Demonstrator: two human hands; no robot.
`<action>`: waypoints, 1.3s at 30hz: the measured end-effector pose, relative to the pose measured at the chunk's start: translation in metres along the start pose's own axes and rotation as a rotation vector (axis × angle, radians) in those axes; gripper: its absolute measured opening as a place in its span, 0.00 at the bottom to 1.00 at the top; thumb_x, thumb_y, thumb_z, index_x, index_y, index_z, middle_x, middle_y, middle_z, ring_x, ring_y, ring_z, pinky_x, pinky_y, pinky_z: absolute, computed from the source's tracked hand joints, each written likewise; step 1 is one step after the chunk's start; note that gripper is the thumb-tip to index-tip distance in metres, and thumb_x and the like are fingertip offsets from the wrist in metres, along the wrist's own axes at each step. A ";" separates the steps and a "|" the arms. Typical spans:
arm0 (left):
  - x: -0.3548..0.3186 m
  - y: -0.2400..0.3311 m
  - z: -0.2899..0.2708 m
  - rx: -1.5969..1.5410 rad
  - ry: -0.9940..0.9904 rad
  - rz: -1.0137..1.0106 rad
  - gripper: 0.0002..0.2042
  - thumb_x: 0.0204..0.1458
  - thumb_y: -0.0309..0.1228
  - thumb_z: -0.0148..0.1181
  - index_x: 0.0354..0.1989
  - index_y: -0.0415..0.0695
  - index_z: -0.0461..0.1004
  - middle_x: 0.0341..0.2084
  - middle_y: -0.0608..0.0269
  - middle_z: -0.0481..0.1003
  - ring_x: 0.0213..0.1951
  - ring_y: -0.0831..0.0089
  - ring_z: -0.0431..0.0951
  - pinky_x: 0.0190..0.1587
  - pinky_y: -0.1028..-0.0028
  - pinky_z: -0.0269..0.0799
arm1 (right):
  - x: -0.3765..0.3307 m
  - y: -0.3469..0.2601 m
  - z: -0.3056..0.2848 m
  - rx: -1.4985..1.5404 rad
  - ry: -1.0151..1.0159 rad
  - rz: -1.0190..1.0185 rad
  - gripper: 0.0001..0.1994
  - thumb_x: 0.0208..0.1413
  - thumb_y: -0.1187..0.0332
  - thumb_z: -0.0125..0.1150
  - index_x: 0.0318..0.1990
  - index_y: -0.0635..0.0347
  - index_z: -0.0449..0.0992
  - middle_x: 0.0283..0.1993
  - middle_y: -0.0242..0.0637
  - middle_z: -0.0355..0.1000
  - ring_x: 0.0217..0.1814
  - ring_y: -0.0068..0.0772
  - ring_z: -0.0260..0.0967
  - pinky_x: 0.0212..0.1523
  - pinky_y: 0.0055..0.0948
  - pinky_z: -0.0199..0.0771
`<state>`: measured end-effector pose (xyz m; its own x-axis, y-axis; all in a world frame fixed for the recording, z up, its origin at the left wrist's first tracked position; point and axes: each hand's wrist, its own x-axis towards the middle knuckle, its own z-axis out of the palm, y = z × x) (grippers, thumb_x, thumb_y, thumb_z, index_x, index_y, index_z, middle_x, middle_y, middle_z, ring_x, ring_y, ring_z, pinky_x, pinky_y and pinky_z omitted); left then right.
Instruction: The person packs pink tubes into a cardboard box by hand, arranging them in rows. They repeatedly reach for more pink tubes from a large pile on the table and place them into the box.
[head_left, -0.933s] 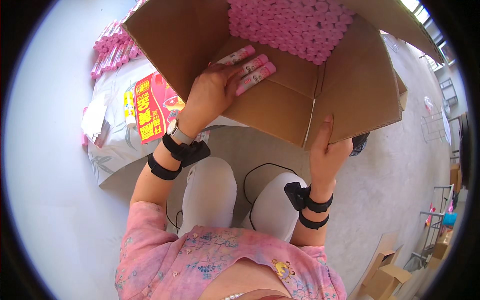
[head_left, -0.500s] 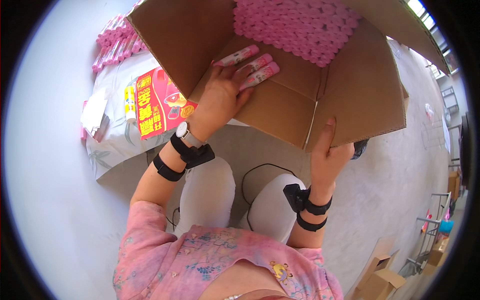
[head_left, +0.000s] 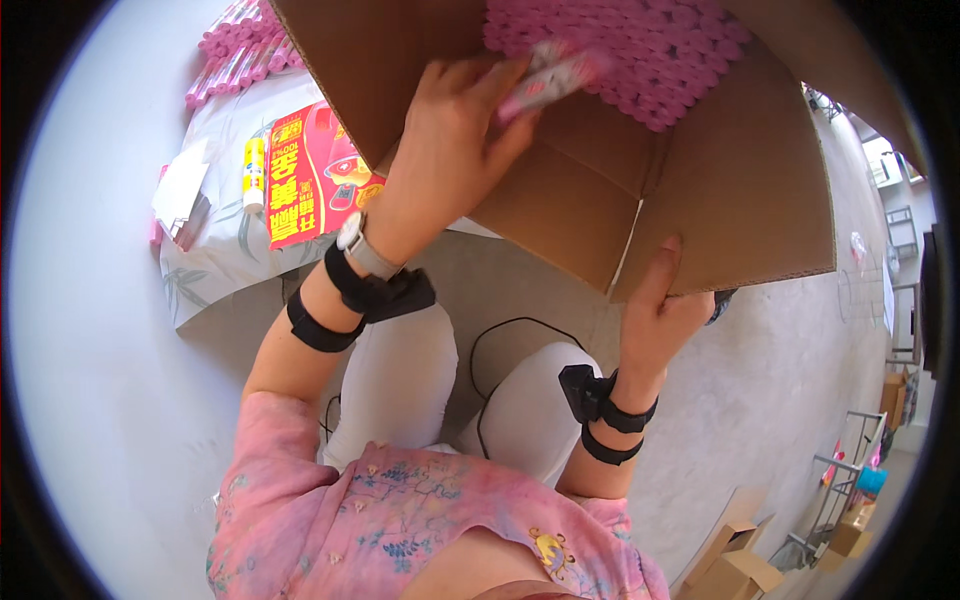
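A cardboard box [head_left: 748,205] is tilted toward me with its flaps spread. Packed rows of pink-ended tubes [head_left: 655,55] fill its far part. My left hand [head_left: 450,145] reaches into it, fingers closed around a few printed pink-and-white tubes [head_left: 552,88], which are motion-blurred; how many it holds is hard to tell. These tubes are near the packed rows. With thumb inside and fingers behind the wall, my right hand [head_left: 662,320] grips the box's near edge; those fingers are mostly hidden.
On the left, a table with a leaf-patterned cover [head_left: 205,275] bears a red printed package [head_left: 305,195], a yellow tube [head_left: 254,175], white papers [head_left: 180,195] and a pile of pink tubes [head_left: 235,75]. A black cable [head_left: 490,345] lies near my knees. Cardboard boxes [head_left: 745,575] stand lower right.
My left hand has lifted its tubes from the box's near inner side and carried them farther in, toward the packed rows. The right hand keeps its grip; the view has shifted slightly.
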<state>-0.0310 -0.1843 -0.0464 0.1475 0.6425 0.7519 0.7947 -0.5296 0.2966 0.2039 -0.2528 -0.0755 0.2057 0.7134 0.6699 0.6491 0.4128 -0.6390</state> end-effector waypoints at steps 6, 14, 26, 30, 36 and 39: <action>0.082 0.008 -0.001 0.034 0.097 -0.070 0.26 0.51 0.26 0.62 0.62 0.42 0.74 0.54 0.44 0.78 0.51 0.46 0.78 0.58 0.56 0.70 | 0.000 0.002 0.000 -0.004 -0.010 0.002 0.08 0.65 0.75 0.56 0.33 0.68 0.75 0.28 0.45 0.72 0.28 0.45 0.67 0.32 0.37 0.66; 0.137 0.003 0.052 -0.036 0.366 0.308 0.17 0.48 0.25 0.64 0.49 0.46 0.82 0.51 0.49 0.79 0.48 0.48 0.79 0.53 0.58 0.74 | 0.000 -0.003 0.001 0.023 -0.019 0.014 0.07 0.64 0.75 0.56 0.33 0.69 0.75 0.28 0.45 0.72 0.28 0.45 0.68 0.31 0.37 0.67; 0.181 -0.005 0.105 -0.204 0.901 0.356 0.14 0.47 0.28 0.66 0.44 0.42 0.80 0.31 0.50 0.80 0.36 0.48 0.79 0.41 0.55 0.75 | 0.001 -0.001 0.001 -0.002 -0.039 -0.008 0.06 0.63 0.76 0.55 0.34 0.69 0.76 0.27 0.45 0.72 0.27 0.44 0.68 0.31 0.36 0.67; 0.173 0.011 0.097 -0.361 0.748 0.180 0.14 0.46 0.27 0.65 0.44 0.41 0.79 0.31 0.50 0.80 0.35 0.47 0.78 0.39 0.54 0.75 | 0.000 0.008 0.002 -0.072 0.015 -0.127 0.06 0.63 0.77 0.54 0.36 0.70 0.77 0.29 0.45 0.74 0.28 0.43 0.69 0.32 0.36 0.67; 0.161 -0.007 0.094 -0.235 0.784 0.284 0.10 0.50 0.30 0.65 0.39 0.39 0.79 0.31 0.48 0.79 0.38 0.50 0.78 0.39 0.54 0.73 | -0.003 0.007 0.002 -0.051 -0.019 -0.027 0.09 0.67 0.74 0.52 0.37 0.72 0.76 0.24 0.32 0.65 0.27 0.23 0.57 0.28 0.28 0.56; 0.151 -0.008 0.088 -0.436 0.303 -0.047 0.08 0.53 0.31 0.64 0.37 0.39 0.79 0.36 0.47 0.79 0.45 0.48 0.76 0.48 0.51 0.70 | -0.004 0.007 0.000 -0.042 -0.003 0.005 0.10 0.68 0.73 0.52 0.36 0.72 0.75 0.25 0.31 0.64 0.27 0.21 0.57 0.28 0.27 0.56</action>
<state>0.0373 -0.0346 0.0128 -0.1102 0.5169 0.8489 0.4683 -0.7264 0.5031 0.2078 -0.2528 -0.0831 0.2073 0.7171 0.6654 0.6782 0.3849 -0.6260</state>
